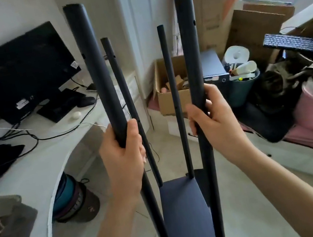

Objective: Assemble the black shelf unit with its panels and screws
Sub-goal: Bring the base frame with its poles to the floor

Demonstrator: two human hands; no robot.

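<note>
Desk [27,183] at left carries a dark monitor [18,73]. Left hand [124,159] is wrapped around the near left pole [98,76] of the shelf unit, fingers curled about its mid-length. Two thinner far poles [127,102] stand between the gripped ones. All four rise from a black panel [186,213] below both hands. Right hand [214,120] clasps the near right pole [190,49] at similar height. Cardboard boxes [170,97] and a keyboard [301,44] lie right.
</note>
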